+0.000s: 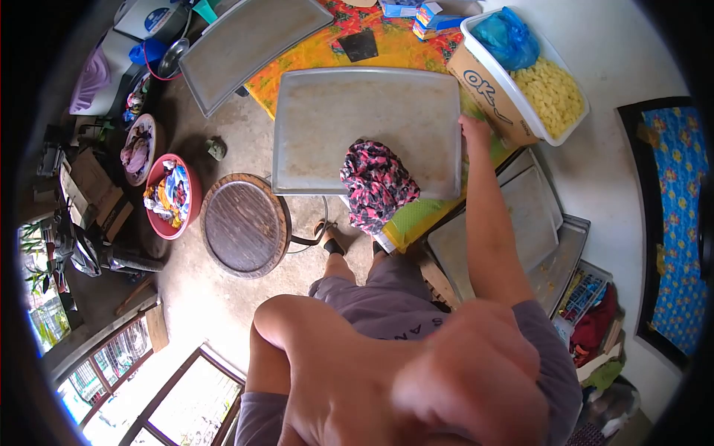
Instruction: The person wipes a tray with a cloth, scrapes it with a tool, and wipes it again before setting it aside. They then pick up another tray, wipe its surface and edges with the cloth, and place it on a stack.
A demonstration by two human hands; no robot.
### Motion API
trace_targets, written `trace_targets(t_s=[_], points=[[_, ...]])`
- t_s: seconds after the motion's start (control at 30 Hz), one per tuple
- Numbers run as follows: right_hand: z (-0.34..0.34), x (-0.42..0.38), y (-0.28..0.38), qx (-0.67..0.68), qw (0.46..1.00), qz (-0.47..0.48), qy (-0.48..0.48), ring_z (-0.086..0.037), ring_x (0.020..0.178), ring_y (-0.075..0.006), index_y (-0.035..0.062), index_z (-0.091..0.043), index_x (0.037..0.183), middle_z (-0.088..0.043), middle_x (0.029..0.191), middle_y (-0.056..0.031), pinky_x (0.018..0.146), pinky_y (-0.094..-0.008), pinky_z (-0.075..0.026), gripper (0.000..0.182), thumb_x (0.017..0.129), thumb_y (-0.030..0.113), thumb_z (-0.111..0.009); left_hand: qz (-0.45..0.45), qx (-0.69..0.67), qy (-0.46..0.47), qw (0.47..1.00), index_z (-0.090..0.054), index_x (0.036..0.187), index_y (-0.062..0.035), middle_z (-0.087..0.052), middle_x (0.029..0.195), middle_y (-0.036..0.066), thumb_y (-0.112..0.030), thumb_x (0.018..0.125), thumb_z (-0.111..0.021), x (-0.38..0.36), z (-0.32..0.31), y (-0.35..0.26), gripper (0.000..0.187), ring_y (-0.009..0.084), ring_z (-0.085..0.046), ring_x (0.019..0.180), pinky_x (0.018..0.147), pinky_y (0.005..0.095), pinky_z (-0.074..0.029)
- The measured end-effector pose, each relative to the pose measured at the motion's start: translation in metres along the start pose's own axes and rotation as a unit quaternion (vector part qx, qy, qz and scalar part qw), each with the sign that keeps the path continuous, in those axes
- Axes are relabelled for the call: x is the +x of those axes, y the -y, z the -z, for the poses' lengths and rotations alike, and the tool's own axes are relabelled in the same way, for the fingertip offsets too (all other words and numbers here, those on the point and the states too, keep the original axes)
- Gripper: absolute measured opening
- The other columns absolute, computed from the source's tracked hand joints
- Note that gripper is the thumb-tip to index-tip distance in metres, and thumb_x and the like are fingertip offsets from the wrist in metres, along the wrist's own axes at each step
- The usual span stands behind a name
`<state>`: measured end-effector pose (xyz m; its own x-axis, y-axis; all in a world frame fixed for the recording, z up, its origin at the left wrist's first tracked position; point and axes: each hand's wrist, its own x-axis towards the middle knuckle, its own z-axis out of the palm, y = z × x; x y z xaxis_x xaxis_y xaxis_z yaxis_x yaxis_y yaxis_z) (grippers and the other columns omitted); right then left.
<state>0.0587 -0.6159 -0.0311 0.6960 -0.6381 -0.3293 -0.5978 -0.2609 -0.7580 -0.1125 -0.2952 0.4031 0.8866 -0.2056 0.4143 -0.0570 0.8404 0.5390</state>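
Note:
My right hand [474,132] grips the right edge of a large rectangular metal tray [320,126], which lies over the table's front. A bunched pink, black and grey patterned cloth [378,182] rests on the tray's near side and hangs over its front edge. My left arm bends up towards the camera. My left hand [472,375] is very close to the lens and blurred; its fingers do not show clearly, nor does anything in it.
To the right, a white tub [584,119] holds yellow pieces and a blue plastic bag beside a cardboard box [487,93]. Another metal tray [253,44] lies at the back left. A round wooden stool [244,225] and a red basin [195,201] of cloths stand left. More trays [491,230] lean right.

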Motion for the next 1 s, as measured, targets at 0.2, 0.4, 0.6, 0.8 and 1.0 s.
trace_targets(t_s=[0.2, 0.4, 0.6, 0.8, 1.0], points=[[-0.002, 0.012, -0.009, 0.009, 0.999, -0.040, 0.025, -0.066, 0.092, -0.0342, 0.0047, -0.073, 0.091, -0.070, 0.099, -0.0179, 0.080, -0.0408, -0.049, 0.041, 0.067, 0.038, -0.066, 0.192, 0.210, 0.018, 0.958, -0.048, 0.078, -0.0128, -0.045, 0.094, 0.007, -0.032, 0.080, -0.065, 0.000, 0.081, 0.009, 0.025, 0.0242, -0.047, 0.098, 0.091, 0.0409, -0.039], [0.001, 0.000, 0.011, -0.065, 0.996, -0.067, -0.011, -0.065, 0.099, -0.0330, 0.0065, -0.073, 0.095, -0.069, 0.103, -0.0174, 0.085, -0.0394, -0.049, 0.046, 0.068, 0.043, -0.068, 0.204, 0.669, -0.035, 0.714, -0.060, 0.119, -0.0094, -0.058, 0.118, 0.012, -0.020, 0.083, -0.068, -0.056, 0.254, 0.074, 0.039, 0.0286, -0.049, 0.112, 0.096, 0.0393, -0.037], [0.005, -0.010, 0.014, -0.020, 0.997, -0.074, 0.002, -0.065, 0.092, -0.0291, 0.0031, -0.072, 0.094, -0.069, 0.098, -0.0165, 0.081, -0.0393, -0.050, 0.047, 0.067, 0.042, -0.072, 0.268, 0.846, -0.163, 0.432, -0.041, 0.141, -0.0189, -0.039, 0.141, 0.013, -0.033, 0.081, -0.068, -0.094, 0.365, 0.059, 0.068, 0.0392, -0.037, 0.124, 0.098, 0.0579, -0.033], [-0.007, -0.017, 0.025, -0.101, 0.989, -0.026, -0.107, -0.064, 0.101, -0.0323, 0.0005, -0.067, 0.107, -0.067, 0.108, -0.0186, 0.086, -0.0401, -0.048, 0.057, 0.067, 0.041, -0.071, 0.243, 0.773, -0.214, 0.545, -0.037, 0.143, -0.0060, -0.058, 0.119, 0.024, -0.030, 0.085, -0.059, -0.101, 0.484, 0.030, 0.066, 0.0382, -0.055, 0.109, 0.093, 0.0468, -0.043], [-0.009, -0.035, 0.049, -0.110, 0.987, -0.083, -0.084, -0.051, 0.124, -0.0352, 0.0055, -0.064, 0.119, -0.055, 0.132, -0.0187, 0.104, -0.0564, -0.033, 0.073, 0.069, 0.058, -0.064, 0.370, 0.560, -0.175, 0.720, -0.042, 0.141, -0.0009, -0.052, 0.066, -0.001, -0.004, 0.089, -0.048, -0.084, 0.491, 0.018, 0.052, 0.0072, -0.047, 0.056, 0.052, 0.0231, -0.041]])
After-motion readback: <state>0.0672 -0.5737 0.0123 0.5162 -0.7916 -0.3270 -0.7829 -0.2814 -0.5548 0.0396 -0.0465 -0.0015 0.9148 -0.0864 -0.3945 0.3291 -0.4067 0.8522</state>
